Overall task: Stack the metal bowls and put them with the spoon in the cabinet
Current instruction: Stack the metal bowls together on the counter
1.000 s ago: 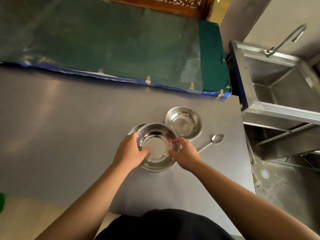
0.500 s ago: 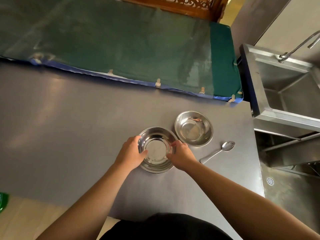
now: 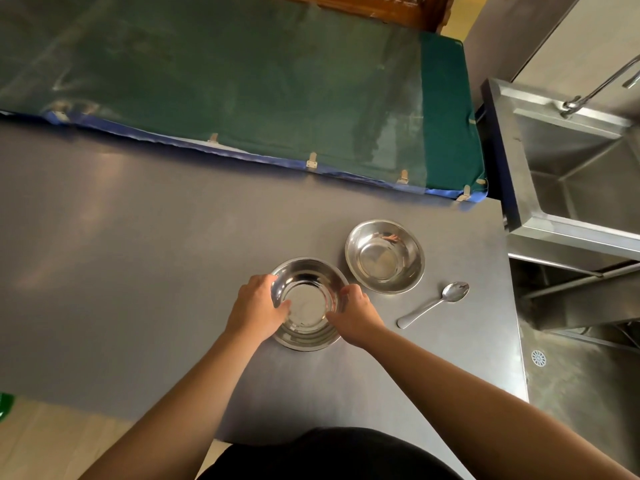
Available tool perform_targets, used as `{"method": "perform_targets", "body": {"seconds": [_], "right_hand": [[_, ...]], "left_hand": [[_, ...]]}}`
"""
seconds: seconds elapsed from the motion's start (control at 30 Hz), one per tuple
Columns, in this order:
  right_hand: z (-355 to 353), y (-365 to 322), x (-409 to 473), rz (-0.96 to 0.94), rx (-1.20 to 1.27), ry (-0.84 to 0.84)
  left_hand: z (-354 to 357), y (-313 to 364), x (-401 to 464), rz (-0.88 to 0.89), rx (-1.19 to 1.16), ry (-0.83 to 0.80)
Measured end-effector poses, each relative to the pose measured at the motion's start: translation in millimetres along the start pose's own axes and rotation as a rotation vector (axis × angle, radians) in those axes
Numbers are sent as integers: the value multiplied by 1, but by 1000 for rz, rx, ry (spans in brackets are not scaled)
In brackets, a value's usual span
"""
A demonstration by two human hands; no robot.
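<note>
Polished, mirror-bright round steel bowls (image 3: pixel 384 256); glossy metal spoon (image 3: pixel 433 304); matt smooth grey tabletop (image 3: pixel 138 254); brushed steel sink (image 3: pixel 568 202); green cloth cover (image 3: pixel 242 81).

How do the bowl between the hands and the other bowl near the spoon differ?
The held bowl is gripped at its rim by the left hand and right hand; the free bowl is untouched. The held bowl shows stacked rims beneath and sits nearer the person; the free bowl is single, farther back. Both are shiny metal, upright.
</note>
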State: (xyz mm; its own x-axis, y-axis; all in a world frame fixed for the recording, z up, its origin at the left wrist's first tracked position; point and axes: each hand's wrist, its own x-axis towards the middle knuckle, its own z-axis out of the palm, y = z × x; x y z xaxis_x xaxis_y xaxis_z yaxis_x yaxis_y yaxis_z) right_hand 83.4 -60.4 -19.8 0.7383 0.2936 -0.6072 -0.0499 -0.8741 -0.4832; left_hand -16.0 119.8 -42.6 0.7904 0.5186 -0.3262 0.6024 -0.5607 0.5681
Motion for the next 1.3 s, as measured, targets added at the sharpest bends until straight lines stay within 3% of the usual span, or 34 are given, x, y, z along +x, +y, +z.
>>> {"method": "perform_targets", "body": {"seconds": [0.37,0.57,0.8,1.0,1.3], "right_hand": [[-9,2,3,180,307,-63],[-15,2,1,169,349,-77],[-25,-2,-4,99,390,-55],[-54,-6,-2,44,459,25],[-118,14,10,-18,433,187]], "left_hand": [[-11,-4,12,-217,-205,-101],[-23,-8,5,-152,-217,-114],[-32,-1,2,-119,-257,24],[-53,33,12,-47,-299,86],[-42,104,51,106,-257,34]]}}
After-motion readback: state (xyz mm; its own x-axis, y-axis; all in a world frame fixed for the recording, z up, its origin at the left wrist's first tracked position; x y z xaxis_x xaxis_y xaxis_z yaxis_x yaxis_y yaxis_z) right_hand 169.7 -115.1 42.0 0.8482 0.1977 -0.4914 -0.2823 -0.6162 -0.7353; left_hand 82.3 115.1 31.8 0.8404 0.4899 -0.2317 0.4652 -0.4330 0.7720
